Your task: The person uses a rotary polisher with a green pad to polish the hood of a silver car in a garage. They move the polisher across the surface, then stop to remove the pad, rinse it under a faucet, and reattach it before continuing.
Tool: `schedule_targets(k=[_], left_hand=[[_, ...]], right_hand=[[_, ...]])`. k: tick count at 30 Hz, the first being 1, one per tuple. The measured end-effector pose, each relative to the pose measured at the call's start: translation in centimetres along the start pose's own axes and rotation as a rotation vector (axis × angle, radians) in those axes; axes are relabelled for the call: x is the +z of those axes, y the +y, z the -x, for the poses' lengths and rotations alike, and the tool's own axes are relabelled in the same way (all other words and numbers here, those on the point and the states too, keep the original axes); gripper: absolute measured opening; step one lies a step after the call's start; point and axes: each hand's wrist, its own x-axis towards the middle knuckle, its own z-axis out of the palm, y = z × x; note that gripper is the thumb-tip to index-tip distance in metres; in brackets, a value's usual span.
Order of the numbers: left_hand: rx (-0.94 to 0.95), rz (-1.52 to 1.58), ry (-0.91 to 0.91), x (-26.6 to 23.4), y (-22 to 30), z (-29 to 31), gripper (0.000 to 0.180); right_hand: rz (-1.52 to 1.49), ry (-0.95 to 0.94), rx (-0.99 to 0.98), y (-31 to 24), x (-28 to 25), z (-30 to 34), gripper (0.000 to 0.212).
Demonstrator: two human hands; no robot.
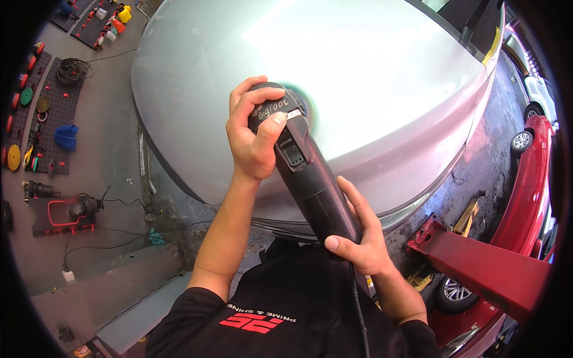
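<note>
Head view, looking straight down. Both hands grip a black electric polisher (307, 173) that lies slanted across the silver car panel (370, 77), head end up and away, handle end toward the body. Left hand (253, 134) wraps over the rounded head of the tool, fingers curled across the top, thumb along the side. Right hand (358, 235) closes around the rear of the handle, thumb underneath, fingers laid along the barrel. A green polishing pad (308, 106) shows just past the head, pressed flat on the panel; most of it is hidden under the tool. A black cord (358, 304) runs down from the handle end across the black shirt (286, 310).

Surroundings: grey concrete floor (107, 131) to the left, with black peg mats (51, 113) carrying round pads in several colours, a blue cloth (65, 136), and a coil of cable (71, 70). Another machine sits on a red-trimmed mat (59, 213). To the right, a red lift arm (483, 268) and a red car (531, 179) beside a white one.
</note>
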Motion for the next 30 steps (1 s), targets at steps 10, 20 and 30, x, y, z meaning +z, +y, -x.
schedule_targets(k=[10, 20, 30], left_hand=[[0.013, -0.031, 0.015, -1.6, -0.7, -1.0, 0.035], [-0.022, 0.170, -0.010, -3.4, -5.6, -8.6, 0.029], [-0.125, 0.202, -0.099, -4.8, -6.7, -13.1, 0.039]], right_hand=[[0.058, -0.032, -0.035, 0.3, 0.7, -1.7, 0.102], [0.005, -0.002, -0.049, -3.2, 3.0, -8.2, 0.101], [-0.031, -0.017, -0.108, -3.1, 3.9, -13.1, 0.103]])
